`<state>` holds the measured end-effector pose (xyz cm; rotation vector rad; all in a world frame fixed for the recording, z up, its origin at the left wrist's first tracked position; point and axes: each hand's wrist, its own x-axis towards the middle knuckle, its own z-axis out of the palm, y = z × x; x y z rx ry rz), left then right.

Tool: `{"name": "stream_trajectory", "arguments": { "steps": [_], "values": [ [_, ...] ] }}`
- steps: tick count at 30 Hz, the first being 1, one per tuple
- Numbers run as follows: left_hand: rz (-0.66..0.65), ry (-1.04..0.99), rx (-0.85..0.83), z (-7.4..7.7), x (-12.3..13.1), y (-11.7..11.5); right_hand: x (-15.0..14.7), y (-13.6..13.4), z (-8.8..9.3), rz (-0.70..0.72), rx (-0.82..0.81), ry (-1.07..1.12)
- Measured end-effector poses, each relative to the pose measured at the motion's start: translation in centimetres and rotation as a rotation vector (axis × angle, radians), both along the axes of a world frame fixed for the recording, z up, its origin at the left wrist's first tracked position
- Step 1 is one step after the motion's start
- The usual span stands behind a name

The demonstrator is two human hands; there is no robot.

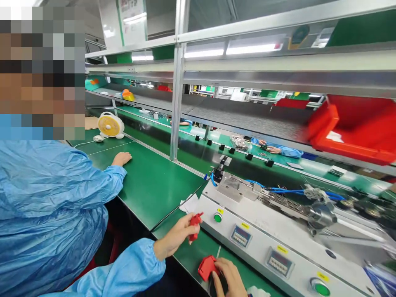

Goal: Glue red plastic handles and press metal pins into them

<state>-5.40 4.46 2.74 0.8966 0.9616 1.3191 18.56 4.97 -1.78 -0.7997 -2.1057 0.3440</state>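
My left hand (176, 237) is closed around a small red plastic part (194, 225), held just above the green bench near the front of a white machine. My right hand (228, 277), at the bottom edge of the view, grips a second red plastic piece (206, 267) resting on the green mat. Both sleeves are light blue. The fingertips of the right hand are partly hidden by the red piece.
A white control box (262, 239) with a green button (218, 217), small displays and a metal fixture with blue hoses (287, 192) lies to the right. A co-worker in a blue gown (46, 206) sits at left, hand (121, 158) flat on the bench. Red bins (355, 128) sit on the shelf.
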Motion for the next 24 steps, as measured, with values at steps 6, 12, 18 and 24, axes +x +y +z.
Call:
{"name": "stream_trajectory", "arguments": {
  "steps": [6, 12, 18, 24],
  "values": [
    [0.071, 0.199, 0.074, 0.5, -0.5, 0.6, -0.7, -1.2, 0.6, -0.046, -0.017, -0.034],
    [0.053, 0.258, 0.040, 1.1, 0.0, 0.5, -0.7, -1.4, -0.7, -0.050, -0.043, -0.065],
    [0.050, 0.259, 0.059, 1.7, 0.6, 0.3, -0.6, -2.7, -1.2, -0.057, 0.005, -0.049],
    [0.078, 0.229, 0.030, 0.8, 1.8, -0.6, -0.7, 0.8, 11.6, -0.119, 0.307, 0.102]
  ]
}}
